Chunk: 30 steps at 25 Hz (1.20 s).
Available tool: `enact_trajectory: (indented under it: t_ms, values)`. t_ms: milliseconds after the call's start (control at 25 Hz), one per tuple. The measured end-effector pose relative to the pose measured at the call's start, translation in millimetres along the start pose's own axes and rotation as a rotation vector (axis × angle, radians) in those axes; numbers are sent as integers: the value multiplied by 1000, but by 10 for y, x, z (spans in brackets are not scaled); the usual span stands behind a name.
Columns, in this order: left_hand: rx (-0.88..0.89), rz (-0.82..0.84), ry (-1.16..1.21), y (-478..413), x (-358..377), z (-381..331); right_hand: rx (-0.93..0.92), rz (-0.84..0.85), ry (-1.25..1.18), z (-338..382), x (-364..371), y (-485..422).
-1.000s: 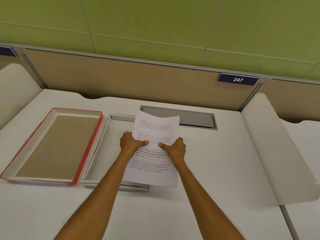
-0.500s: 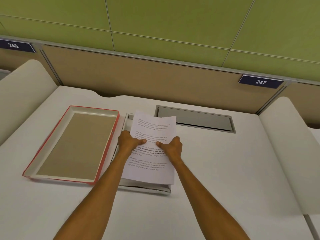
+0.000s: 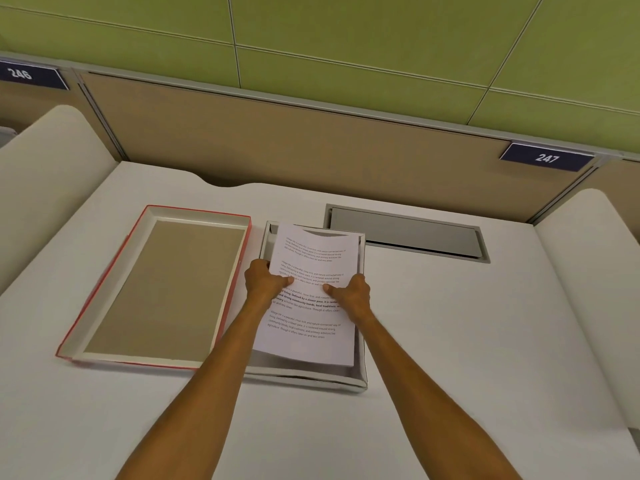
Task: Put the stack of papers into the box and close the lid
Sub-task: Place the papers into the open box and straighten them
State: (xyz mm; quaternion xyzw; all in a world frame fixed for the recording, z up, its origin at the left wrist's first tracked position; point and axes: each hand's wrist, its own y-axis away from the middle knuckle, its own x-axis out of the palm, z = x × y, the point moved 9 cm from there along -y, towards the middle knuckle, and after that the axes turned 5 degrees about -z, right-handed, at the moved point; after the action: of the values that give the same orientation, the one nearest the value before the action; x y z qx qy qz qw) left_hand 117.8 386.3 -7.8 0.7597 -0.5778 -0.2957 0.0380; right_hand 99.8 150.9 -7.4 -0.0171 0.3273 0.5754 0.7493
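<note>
Both hands grip the papers [image 3: 313,303] at mid-length: left hand [image 3: 264,280] on the left edge, right hand [image 3: 353,294] on the right, thumbs on top, fingers curled beneath. The sheets hover over the open box [image 3: 360,377], bowed, near edge raised. Best practice: square the edges to the walls, lower flat, then release. The lid [image 3: 162,285] lies upturned left, just beside the box.

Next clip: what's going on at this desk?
A person holds a stack of printed white papers with both hands, left hand and right hand, lowering it into the shallow white box. The red-edged lid lies open-side up beside it on the white desk.
</note>
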Motion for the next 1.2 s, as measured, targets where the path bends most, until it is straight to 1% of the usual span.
enact_trajectory:
  t_ms: [200,280,760,1000,1200]
  values:
    - [26,-3,-4,-101,26,63,51,133,-41,-1,128,-48]
    - [44,6,8,-117,58,78,41,153,-40,0,145,-58]
    - [65,9,-7,-200,158,230,8,155,63,-49,219,-129]
    - [80,24,-40,-216,170,278,46,119,102,-143,216,-167]
    - [85,21,-86,-214,180,312,71,75,85,-206,209,-156]
